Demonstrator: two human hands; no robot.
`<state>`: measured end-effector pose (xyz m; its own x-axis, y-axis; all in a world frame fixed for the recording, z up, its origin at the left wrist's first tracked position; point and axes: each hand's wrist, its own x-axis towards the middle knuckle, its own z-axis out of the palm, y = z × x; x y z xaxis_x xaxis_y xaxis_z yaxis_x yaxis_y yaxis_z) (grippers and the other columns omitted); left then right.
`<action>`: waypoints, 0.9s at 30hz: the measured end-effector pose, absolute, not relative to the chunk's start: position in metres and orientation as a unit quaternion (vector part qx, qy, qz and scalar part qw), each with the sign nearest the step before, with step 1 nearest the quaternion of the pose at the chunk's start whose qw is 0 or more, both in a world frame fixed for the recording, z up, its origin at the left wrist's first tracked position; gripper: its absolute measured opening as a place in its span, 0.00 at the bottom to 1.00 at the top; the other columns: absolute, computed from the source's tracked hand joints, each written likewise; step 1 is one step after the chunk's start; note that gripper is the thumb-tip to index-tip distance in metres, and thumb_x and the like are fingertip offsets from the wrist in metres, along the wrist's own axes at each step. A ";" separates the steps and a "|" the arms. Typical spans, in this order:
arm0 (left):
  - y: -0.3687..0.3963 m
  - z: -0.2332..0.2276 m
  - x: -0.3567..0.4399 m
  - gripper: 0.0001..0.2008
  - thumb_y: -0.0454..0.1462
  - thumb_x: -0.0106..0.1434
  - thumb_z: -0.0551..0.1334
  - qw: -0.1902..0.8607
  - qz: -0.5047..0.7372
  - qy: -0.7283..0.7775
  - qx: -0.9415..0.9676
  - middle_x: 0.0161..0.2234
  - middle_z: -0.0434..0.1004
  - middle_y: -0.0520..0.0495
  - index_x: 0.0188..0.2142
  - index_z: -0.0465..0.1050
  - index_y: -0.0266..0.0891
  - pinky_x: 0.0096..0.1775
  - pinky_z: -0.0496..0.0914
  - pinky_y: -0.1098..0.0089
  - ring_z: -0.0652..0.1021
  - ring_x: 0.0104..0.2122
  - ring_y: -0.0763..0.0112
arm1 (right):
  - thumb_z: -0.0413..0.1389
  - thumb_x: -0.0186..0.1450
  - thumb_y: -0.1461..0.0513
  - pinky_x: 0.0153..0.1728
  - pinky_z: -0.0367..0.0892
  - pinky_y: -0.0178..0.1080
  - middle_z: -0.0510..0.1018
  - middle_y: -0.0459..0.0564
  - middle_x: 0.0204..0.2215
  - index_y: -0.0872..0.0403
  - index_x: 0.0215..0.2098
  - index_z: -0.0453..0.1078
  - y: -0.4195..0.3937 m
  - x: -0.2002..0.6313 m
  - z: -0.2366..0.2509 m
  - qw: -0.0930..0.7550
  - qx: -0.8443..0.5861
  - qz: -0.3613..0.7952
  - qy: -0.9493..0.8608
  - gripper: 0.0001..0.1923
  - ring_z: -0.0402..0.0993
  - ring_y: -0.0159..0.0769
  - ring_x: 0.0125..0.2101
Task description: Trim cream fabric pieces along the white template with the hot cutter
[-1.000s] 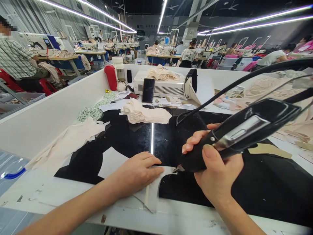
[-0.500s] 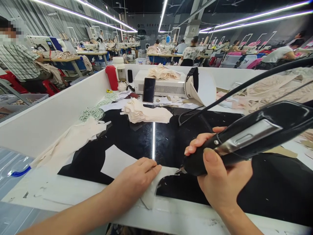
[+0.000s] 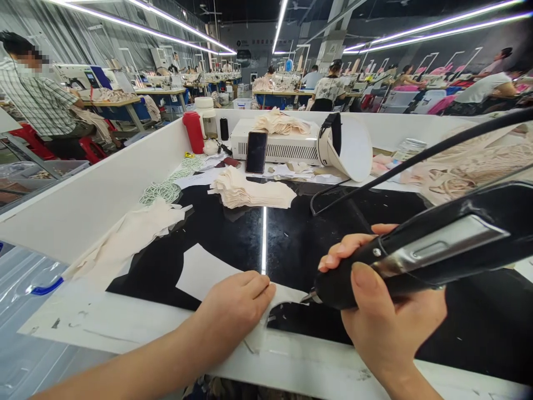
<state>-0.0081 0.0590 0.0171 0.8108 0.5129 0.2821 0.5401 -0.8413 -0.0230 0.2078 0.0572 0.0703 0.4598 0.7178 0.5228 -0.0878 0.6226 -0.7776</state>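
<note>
A white fabric piece (image 3: 202, 269) with curved edges lies on the black work surface (image 3: 233, 239). My left hand (image 3: 239, 303) rests on this piece, fingers together and pressed down, covering its middle. My right hand (image 3: 387, 311) grips a thick black handheld power tool (image 3: 449, 244) with a silver switch plate and a cable. The tool's small metal tip (image 3: 308, 297) meets the right end of the fabric piece. The exact contact at the tip is too small to make out.
A stack of cream fabric pieces (image 3: 252, 189) lies ahead, with more cream cloth (image 3: 141, 228) at left. Behind stand a phone (image 3: 255, 153), a white vented box (image 3: 275, 147) and a red cup (image 3: 192, 132). A black cable (image 3: 400, 166) arcs across the right side.
The tool and my right hand have shifted slightly right and down in view. My left hand stays on the fabric piece, and the tip remains at its right end. The camera view has moved slightly.
</note>
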 end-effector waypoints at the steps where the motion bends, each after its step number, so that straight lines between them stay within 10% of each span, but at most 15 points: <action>1: 0.058 0.015 -0.007 0.17 0.20 0.74 0.57 0.055 -0.130 -0.279 -0.950 0.50 0.85 0.38 0.55 0.76 0.34 0.48 0.84 0.61 0.86 0.47 0.57 | 0.81 0.65 0.52 0.27 0.80 0.43 0.85 0.43 0.31 0.45 0.53 0.78 0.057 0.208 0.070 0.780 -0.350 0.257 -0.451 0.24 0.80 0.39 0.25; 7: 0.048 0.013 0.012 0.06 0.33 0.83 0.63 0.107 -0.146 -0.302 -0.936 0.39 0.82 0.45 0.55 0.76 0.34 0.36 0.80 0.62 0.83 0.36 0.59 | 0.80 0.66 0.53 0.26 0.79 0.42 0.84 0.44 0.31 0.45 0.53 0.78 0.056 0.209 0.070 0.778 -0.345 0.262 -0.455 0.23 0.81 0.39 0.25; 13: 0.039 0.011 0.021 0.30 0.55 0.75 0.75 0.143 -0.165 -0.309 -0.926 0.46 0.86 0.41 0.61 0.76 0.33 0.50 0.81 0.58 0.84 0.45 0.54 | 0.81 0.66 0.53 0.26 0.81 0.41 0.84 0.43 0.32 0.46 0.53 0.78 0.055 0.208 0.070 0.777 -0.345 0.269 -0.452 0.24 0.81 0.38 0.26; 27: 0.034 0.007 0.014 0.35 0.57 0.73 0.76 0.157 -0.157 -0.302 -0.927 0.49 0.86 0.37 0.64 0.75 0.33 0.56 0.79 0.57 0.84 0.48 0.51 | 0.82 0.63 0.51 0.30 0.82 0.39 0.85 0.40 0.32 0.47 0.52 0.78 0.069 0.203 0.076 0.791 -0.322 0.290 -0.431 0.27 0.81 0.34 0.26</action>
